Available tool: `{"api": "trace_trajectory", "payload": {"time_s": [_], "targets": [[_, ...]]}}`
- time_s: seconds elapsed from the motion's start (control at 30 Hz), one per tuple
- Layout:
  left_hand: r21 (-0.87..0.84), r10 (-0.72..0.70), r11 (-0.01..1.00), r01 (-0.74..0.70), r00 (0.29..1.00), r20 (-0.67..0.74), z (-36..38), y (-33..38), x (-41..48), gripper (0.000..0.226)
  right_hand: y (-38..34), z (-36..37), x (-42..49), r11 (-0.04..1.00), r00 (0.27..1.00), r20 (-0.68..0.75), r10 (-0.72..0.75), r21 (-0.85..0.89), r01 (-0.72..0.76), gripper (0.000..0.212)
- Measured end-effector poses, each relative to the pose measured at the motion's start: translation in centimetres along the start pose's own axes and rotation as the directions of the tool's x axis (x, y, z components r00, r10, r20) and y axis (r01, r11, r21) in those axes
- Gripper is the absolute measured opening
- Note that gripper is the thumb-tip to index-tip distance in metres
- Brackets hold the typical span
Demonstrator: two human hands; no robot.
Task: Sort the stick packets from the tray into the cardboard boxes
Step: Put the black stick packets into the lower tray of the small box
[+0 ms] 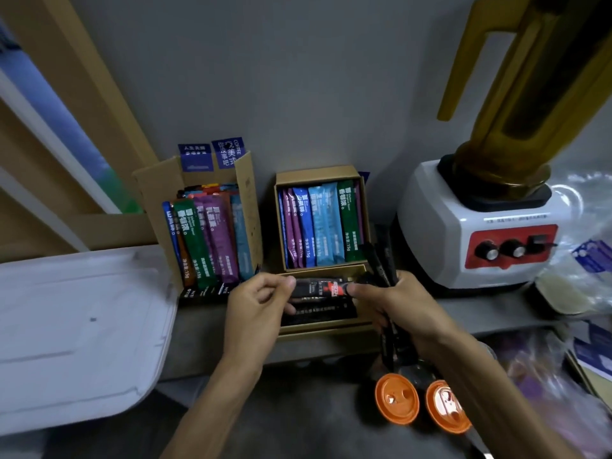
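My left hand (256, 304) and my right hand (394, 301) pinch the two ends of one black stick packet (319, 288), held level over the front compartment of a low cardboard box (362, 197). That compartment holds more black packets (318, 313). My right hand also grips a bundle of black packets (384, 260) that stick up and down out of the fist. The box's back compartment stands full of upright blue, purple and green packets (318, 226). A taller open cardboard box (246, 193) to the left holds coloured packets (205, 240). A white tray (76, 326) lies at the left.
A white blender (480, 233) with a yellow jug and red control panel stands to the right of the boxes. Two cups with orange lids (397, 400) sit below my right forearm. Clear plastic bags and blue cartons (592, 256) crowd the right edge. A grey wall rises behind.
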State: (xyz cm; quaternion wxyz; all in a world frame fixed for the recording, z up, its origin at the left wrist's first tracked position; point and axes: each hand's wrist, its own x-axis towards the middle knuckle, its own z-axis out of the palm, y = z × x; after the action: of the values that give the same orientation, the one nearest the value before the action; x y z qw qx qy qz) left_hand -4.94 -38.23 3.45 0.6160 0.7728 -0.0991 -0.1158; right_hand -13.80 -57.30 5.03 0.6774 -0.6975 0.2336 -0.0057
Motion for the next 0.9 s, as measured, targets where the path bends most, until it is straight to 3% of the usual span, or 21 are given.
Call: {"api": "trace_trajectory", "payload": {"time_s": [0.1,0.2,0.3,0.4,0.47,0.57,0.67,0.83,0.9], "targets": [[0.323,0.216,0.926,-0.196,0.976,-0.029,-0.6,-0.8,0.2,0.010,-0.2,-0.4,0.7,0.990,0.999,0.002,0.035,-0.134,-0.034,0.015],[0.550,0.426,0.691,-0.468,0.879,0.213,0.3,-1.0,0.6,0.013,-0.5,0.2,1.9,0.956,1.000,-0.020,-0.019,-0.293,0.012,0.008],[0.645,0.431,0.540,-0.541,0.836,0.341,1.4,-1.4,1.3,0.024,-0.2,0.7,2.4,0.936,1.000,0.022,-0.008,-0.352,0.015,0.011],[0.675,0.372,0.525,-0.519,0.853,0.367,1.7,-2.1,1.7,0.021,-0.1,0.3,2.1,0.947,1.000,0.005,0.005,-0.320,-0.003,0.010],[0.689,0.342,0.538,-0.485,0.873,0.347,1.7,-2.4,1.9,0.016,-0.3,-0.4,1.9,0.966,0.996,-0.083,-0.018,-0.259,-0.004,0.020],[0.680,0.340,0.571,-0.460,0.887,0.314,1.6,-2.4,1.7,0.012,-0.9,-1.7,1.9,0.993,0.985,-0.172,-0.025,-0.114,0.005,0.024],[0.647,0.366,0.602,-0.467,0.882,0.296,1.2,-2.5,1.0,0.011,-1.2,-2.6,1.6,0.996,0.979,-0.203,-0.017,-0.090,-0.002,0.028],[0.627,0.341,0.562,-0.540,0.842,0.419,0.2,-4.0,-0.3,0.045,-0.6,-3.0,1.8,0.999,0.971,-0.238,0.022,-0.031,-0.030,0.027],[0.636,0.360,0.522,-0.569,0.822,0.441,-0.2,-4.7,-0.3,0.046,-0.7,-2.9,1.7,1.000,0.969,-0.247,0.020,0.009,-0.018,0.026]]}}
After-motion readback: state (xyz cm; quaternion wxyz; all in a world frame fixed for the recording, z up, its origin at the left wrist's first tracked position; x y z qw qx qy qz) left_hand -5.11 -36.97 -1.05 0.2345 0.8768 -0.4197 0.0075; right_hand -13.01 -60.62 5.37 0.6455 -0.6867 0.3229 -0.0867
